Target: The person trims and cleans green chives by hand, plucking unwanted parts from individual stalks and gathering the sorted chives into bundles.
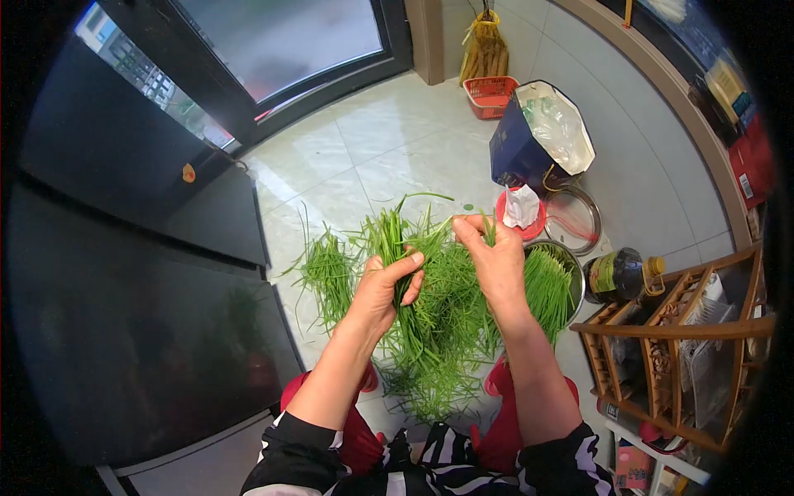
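So the left hand (389,285) is wrapped round a bunch of long thin green stalks (386,236), and the right hand (492,248) pinches a few blades just beside it. Both are above the loose leafy green pile (442,331) on the pale tiled floor (310,153), near the dark fridge-like cabinet's (141,331) edge.

On my feed, a green leafy heap (447,306) lies on pale tiled floor (310,149), left of a round silver metal bowl (581,285) holding slender green stalks (546,291).

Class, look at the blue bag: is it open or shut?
Open. The blue bag gapes at the top, showing plastic inside.
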`<state>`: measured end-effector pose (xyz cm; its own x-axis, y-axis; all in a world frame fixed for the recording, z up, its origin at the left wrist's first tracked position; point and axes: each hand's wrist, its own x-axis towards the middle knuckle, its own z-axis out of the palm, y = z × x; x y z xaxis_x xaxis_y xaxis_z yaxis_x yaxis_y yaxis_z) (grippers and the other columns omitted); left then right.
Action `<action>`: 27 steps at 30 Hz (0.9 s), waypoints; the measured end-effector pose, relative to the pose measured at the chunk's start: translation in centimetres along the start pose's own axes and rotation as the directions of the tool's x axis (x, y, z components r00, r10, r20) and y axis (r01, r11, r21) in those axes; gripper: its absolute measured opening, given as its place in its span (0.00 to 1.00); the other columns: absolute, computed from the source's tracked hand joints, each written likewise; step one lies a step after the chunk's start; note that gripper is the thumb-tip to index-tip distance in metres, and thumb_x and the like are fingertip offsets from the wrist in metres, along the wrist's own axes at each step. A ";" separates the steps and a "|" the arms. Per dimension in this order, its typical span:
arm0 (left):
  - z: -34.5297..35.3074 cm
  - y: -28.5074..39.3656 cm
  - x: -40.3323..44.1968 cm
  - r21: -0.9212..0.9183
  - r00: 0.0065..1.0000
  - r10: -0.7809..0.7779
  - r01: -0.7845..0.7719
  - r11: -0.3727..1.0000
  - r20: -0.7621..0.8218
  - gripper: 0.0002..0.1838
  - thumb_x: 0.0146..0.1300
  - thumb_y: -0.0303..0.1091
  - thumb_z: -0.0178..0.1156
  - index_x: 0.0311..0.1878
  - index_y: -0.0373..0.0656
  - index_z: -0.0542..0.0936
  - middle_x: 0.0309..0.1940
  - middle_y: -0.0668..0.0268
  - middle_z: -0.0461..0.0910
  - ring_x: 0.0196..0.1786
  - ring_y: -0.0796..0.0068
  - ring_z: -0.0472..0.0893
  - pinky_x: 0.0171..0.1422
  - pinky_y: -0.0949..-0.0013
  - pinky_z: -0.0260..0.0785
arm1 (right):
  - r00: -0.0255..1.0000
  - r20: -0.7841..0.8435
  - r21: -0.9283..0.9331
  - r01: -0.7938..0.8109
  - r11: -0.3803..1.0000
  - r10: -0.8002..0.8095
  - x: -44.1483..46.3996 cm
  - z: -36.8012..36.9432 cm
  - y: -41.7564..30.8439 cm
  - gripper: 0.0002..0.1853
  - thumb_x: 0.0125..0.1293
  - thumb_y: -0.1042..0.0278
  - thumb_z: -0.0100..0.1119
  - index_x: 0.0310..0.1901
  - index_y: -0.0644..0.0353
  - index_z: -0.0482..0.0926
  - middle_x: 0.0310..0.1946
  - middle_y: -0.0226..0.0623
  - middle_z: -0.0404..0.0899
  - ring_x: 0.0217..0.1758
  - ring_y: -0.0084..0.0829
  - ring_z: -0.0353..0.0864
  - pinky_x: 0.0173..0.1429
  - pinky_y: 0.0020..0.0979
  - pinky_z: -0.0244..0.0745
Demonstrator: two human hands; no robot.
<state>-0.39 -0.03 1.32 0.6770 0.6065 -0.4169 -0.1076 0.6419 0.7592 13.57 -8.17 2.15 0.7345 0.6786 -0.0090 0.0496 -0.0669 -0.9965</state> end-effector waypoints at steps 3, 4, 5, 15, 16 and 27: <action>0.2 -0.1 -0.1 0.027 1.000 0.006 -0.006 1.000 0.008 0.07 0.59 0.30 0.61 0.37 0.43 0.72 0.18 0.66 0.74 0.14 0.81 0.67 0.17 0.78 0.54 | 0.998 -0.005 0.082 -0.056 0.995 0.057 0.2 -0.2 0.7 0.12 0.61 0.63 0.63 0.37 0.66 0.82 0.28 0.32 0.81 0.34 0.20 0.77 0.42 0.24 0.70; 0.2 -0.1 -0.1 0.027 1.000 0.005 -0.005 1.000 0.009 0.07 0.59 0.30 0.61 0.37 0.43 0.72 0.18 0.66 0.74 0.14 0.81 0.67 0.17 0.78 0.54 | 0.998 -0.001 0.082 -0.068 0.994 0.068 0.2 -0.3 0.7 0.12 0.61 0.63 0.63 0.38 0.65 0.83 0.28 0.32 0.81 0.34 0.20 0.77 0.42 0.24 0.70; 0.2 -0.2 -0.1 0.028 1.000 0.011 -0.012 1.000 0.021 0.07 0.59 0.30 0.61 0.37 0.43 0.72 0.18 0.67 0.74 0.14 0.81 0.68 0.17 0.78 0.54 | 0.997 0.004 0.083 -0.079 0.993 0.079 0.2 -0.4 0.7 0.12 0.61 0.63 0.63 0.38 0.65 0.83 0.28 0.32 0.81 0.33 0.20 0.76 0.41 0.24 0.70; -1.7 1.2 0.5 0.052 0.993 0.082 -0.078 0.996 -0.081 0.07 0.60 0.32 0.61 0.36 0.40 0.74 0.17 0.67 0.74 0.12 0.81 0.67 0.16 0.79 0.55 | 0.959 -0.274 0.139 -0.037 0.990 0.074 1.3 -2.3 0.9 0.12 0.66 0.61 0.57 0.38 0.61 0.82 0.28 0.28 0.80 0.27 0.17 0.71 0.34 0.22 0.66; -2.4 1.8 0.5 0.073 0.991 0.086 -0.079 0.994 -0.106 0.08 0.59 0.33 0.61 0.36 0.40 0.74 0.17 0.67 0.74 0.12 0.80 0.67 0.15 0.78 0.54 | 0.947 -0.279 0.254 -0.086 0.963 0.159 1.5 -3.1 0.4 0.12 0.66 0.61 0.56 0.39 0.60 0.81 0.27 0.26 0.78 0.24 0.15 0.66 0.29 0.21 0.62; -7.7 5.2 -0.2 0.000 0.925 0.196 -0.207 0.978 -0.325 0.13 0.60 0.34 0.59 0.44 0.35 0.75 0.18 0.69 0.72 0.14 0.81 0.66 0.18 0.77 0.54 | 0.995 -0.016 0.011 -0.100 0.995 0.100 2.2 -6.1 1.1 0.13 0.65 0.61 0.56 0.41 0.62 0.81 0.31 0.28 0.80 0.27 0.20 0.70 0.34 0.25 0.66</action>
<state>-6.71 6.79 1.56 0.3682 0.8395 -0.3995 -0.2451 0.5022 0.8293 19.40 -11.19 1.52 0.7462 0.6571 -0.1070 -0.0315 -0.1257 -0.9916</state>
